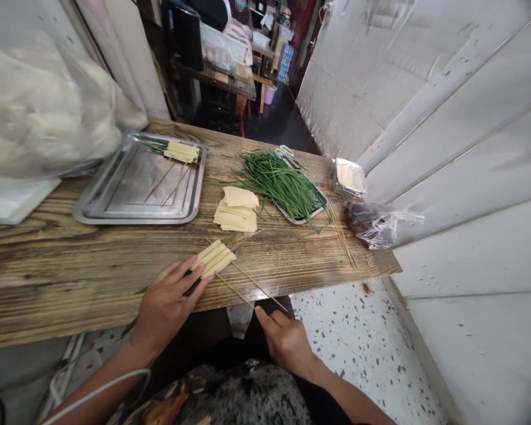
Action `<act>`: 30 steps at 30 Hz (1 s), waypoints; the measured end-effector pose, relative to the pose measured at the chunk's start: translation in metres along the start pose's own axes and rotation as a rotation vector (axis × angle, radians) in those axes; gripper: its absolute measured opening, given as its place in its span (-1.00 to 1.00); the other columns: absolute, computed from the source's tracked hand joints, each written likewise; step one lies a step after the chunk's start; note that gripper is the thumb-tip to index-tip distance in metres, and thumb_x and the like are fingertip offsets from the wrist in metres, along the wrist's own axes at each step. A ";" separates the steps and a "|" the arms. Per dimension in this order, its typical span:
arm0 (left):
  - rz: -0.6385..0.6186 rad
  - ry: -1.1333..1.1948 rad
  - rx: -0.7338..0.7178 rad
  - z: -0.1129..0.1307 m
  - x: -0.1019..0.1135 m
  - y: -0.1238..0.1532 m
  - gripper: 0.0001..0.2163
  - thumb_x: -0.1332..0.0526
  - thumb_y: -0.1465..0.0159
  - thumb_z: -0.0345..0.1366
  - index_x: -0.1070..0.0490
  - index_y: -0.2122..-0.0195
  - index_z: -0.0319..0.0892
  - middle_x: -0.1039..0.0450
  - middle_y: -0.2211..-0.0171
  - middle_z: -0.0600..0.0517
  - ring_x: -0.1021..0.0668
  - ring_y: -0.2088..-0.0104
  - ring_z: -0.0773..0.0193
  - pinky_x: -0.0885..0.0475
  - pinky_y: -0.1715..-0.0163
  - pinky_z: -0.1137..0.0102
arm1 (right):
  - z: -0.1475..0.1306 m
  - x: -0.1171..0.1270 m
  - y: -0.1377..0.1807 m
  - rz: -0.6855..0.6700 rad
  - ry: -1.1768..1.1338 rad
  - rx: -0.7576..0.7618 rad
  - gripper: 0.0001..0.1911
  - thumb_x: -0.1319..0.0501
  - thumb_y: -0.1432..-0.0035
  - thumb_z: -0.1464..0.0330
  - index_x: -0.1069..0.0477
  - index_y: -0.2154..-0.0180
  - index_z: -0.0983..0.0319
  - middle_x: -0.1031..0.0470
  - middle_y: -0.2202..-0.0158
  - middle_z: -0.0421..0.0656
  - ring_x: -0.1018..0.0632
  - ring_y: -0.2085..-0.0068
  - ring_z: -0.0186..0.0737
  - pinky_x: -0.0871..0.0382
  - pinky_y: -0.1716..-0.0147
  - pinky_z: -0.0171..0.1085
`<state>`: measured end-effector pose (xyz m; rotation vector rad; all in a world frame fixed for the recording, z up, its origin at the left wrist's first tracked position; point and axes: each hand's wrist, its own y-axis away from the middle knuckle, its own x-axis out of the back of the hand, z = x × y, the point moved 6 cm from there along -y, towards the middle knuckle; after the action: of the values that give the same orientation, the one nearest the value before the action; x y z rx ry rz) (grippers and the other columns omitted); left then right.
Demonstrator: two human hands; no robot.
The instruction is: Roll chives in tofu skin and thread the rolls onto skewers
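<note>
Several pale tofu-skin rolls (216, 257) lie side by side near the table's front edge, with bits of green at their ends. My left hand (170, 301) holds the rolls down from the left, its fingers across their near ends. Two bamboo skewers (261, 287) run from the rolls towards me, past the table edge. In my right hand (285, 339) the end of the left skewer is pinched; the other skewer's end sticks out free beside it. Just behind the rolls is a stack of flat tofu-skin sheets (236, 211).
Green chives (281, 183) heap over a small metal tray, scissors (285, 151) behind. A large metal tray (135, 218) at left bears a finished-looking skewered bundle (182, 151). Loose skewers (343, 237), a bagged dark item (371, 224) and a foil box (349, 177) lie right, near the wall.
</note>
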<state>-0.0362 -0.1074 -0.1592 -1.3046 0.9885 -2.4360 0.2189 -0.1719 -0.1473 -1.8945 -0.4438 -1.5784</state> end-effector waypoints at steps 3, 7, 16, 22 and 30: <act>-0.019 0.013 0.020 -0.001 -0.001 0.001 -0.79 -0.25 -0.48 -0.18 -0.61 -0.02 -0.10 -0.70 -0.07 -0.10 -0.69 -0.09 0.00 -0.55 -0.21 0.05 | -0.002 0.003 -0.004 0.044 0.003 0.016 -0.50 -0.19 -0.22 0.54 -0.54 -0.18 0.38 -0.56 0.40 -0.12 -0.51 0.50 -0.28 -0.29 0.62 -0.35; -0.021 0.027 0.007 0.000 -0.001 0.002 -0.77 -0.22 -0.50 -0.17 -0.61 -0.04 -0.11 -0.71 -0.03 -0.10 -0.68 -0.11 -0.01 -0.54 -0.21 0.06 | -0.003 -0.001 -0.006 0.058 -0.012 0.031 -0.51 -0.18 -0.24 0.55 -0.52 -0.18 0.41 -0.54 0.41 -0.13 -0.51 0.49 -0.28 -0.28 0.63 -0.34; -0.005 0.006 -0.054 0.006 0.001 -0.002 -0.80 -0.23 -0.49 -0.25 -0.58 -0.05 -0.10 -0.73 0.04 -0.05 -0.70 -0.09 0.02 -0.55 -0.19 0.09 | -0.001 -0.012 -0.004 0.033 -0.043 0.015 -0.52 -0.25 -0.28 0.50 -0.51 -0.23 0.39 -0.54 0.36 -0.12 -0.53 0.44 -0.29 -0.35 0.55 -0.37; -0.007 -0.015 -0.085 0.008 0.003 -0.003 -0.81 -0.23 -0.49 -0.28 -0.57 -0.05 -0.12 -0.73 0.04 -0.05 -0.69 -0.10 0.03 -0.55 -0.20 0.10 | -0.004 -0.003 -0.013 0.059 -0.012 0.039 -0.53 -0.20 -0.24 0.53 -0.55 -0.17 0.40 -0.54 0.40 -0.12 -0.51 0.46 -0.28 -0.31 0.59 -0.36; -0.017 -0.032 -0.081 0.012 0.005 -0.006 -0.81 -0.26 -0.48 -0.30 -0.55 -0.06 -0.14 -0.72 0.04 -0.06 -0.68 -0.11 0.04 -0.53 -0.21 0.13 | -0.005 -0.009 -0.017 0.037 -0.040 0.037 -0.52 -0.23 -0.25 0.52 -0.51 -0.19 0.42 -0.55 0.39 -0.12 -0.53 0.46 -0.26 -0.35 0.56 -0.36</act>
<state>-0.0294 -0.1109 -0.1476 -1.3790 1.0828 -2.4023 0.2028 -0.1608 -0.1510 -1.8992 -0.4495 -1.5005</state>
